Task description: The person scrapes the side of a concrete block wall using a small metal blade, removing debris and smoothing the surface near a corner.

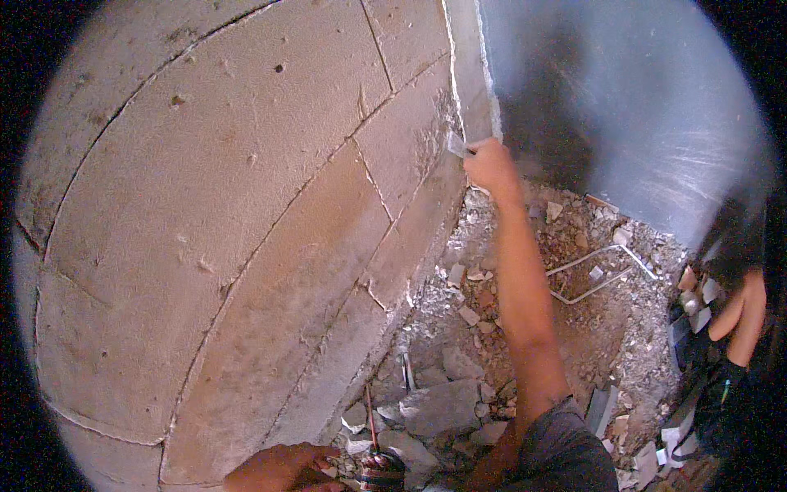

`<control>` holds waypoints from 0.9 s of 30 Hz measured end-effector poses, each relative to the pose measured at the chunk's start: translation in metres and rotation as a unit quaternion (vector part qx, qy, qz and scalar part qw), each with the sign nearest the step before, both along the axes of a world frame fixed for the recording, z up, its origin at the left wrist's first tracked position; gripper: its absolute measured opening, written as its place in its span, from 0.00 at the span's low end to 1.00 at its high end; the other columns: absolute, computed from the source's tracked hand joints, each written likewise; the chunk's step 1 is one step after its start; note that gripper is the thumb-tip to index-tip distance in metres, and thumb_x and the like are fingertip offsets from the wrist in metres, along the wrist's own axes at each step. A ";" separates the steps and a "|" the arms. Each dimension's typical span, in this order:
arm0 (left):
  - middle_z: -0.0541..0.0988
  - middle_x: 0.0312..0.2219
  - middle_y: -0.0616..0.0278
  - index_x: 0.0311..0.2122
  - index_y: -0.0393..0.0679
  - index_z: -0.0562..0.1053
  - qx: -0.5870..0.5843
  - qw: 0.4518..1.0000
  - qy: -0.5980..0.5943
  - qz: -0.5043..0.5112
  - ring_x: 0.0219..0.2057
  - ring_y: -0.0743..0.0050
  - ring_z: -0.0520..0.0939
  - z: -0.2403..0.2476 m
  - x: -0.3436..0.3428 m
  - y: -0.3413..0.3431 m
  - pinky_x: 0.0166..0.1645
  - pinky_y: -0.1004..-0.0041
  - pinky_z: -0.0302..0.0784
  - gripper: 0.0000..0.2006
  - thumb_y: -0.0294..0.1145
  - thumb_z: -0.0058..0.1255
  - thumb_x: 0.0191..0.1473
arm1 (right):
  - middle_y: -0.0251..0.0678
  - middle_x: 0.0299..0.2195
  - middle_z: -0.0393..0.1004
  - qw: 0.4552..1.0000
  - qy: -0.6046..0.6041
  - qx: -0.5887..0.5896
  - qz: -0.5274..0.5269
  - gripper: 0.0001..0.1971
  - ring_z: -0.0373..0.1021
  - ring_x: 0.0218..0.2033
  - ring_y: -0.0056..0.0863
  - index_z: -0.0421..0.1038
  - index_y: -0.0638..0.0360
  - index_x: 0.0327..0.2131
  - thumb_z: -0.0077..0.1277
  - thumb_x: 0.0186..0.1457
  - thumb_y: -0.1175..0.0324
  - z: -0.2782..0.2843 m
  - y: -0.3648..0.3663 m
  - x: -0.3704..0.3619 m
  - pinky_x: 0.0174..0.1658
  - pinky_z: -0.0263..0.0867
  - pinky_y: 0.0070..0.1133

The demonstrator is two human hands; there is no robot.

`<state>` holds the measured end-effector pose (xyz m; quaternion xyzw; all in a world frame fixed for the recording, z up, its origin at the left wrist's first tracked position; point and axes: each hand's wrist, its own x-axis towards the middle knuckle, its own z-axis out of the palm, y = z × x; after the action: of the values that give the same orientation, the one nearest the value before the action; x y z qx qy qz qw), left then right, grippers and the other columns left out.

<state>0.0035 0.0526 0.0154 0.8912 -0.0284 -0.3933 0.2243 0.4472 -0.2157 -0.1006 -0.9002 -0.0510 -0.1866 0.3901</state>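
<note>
Wall: a rough wall of large pale grey-tan blocks [238, 213] fills the left and middle of the view, its joints showing as thin dark lines that bend with the lens; the face is pitted and chipped.
Corner: at the block wall's right edge stands a smooth grey plastered surface [623, 115], with a ragged pale strip where the two meet.
Floor: the ground at the wall's foot is covered in broken grey and reddish rubble [459, 394], with larger chunks near the bottom and a bent thin metal rod [602, 271] lying further right.
Right hand: the right hand [489, 164] is raised with the arm stretched out, clenched around a small flat grey metal blade [457, 146].
Blade position: the blade pokes out to the left of the fist and touches the block wall just beside the corner strip.
Blade look: short, pale, flat; its full shape is hidden by the fingers.
Left hand: the left hand [283, 469] sits low at the bottom edge, against the base of the wall, close to a striped rounded tool handle with a thin red shaft [377, 459]; whether it grips anything cannot be told.
Other person: a second person's hand [738, 312] hangs at the far right.
</note>
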 end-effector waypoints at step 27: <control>0.75 0.40 0.49 0.54 0.42 0.64 -0.043 0.999 0.011 0.011 0.41 0.52 0.77 -0.005 0.002 0.002 0.47 0.61 0.73 0.27 0.44 0.52 0.52 | 0.53 0.31 0.73 0.998 0.015 -0.048 0.045 0.16 0.74 0.31 0.45 0.75 0.56 0.39 0.47 0.44 0.70 0.034 0.011 -0.030 0.38 0.68 0.27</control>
<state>0.0055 0.0549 0.0100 0.8764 -0.0329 -0.3991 0.2675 0.4173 -0.2049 -0.0668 -0.9174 -0.0939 -0.1526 0.3553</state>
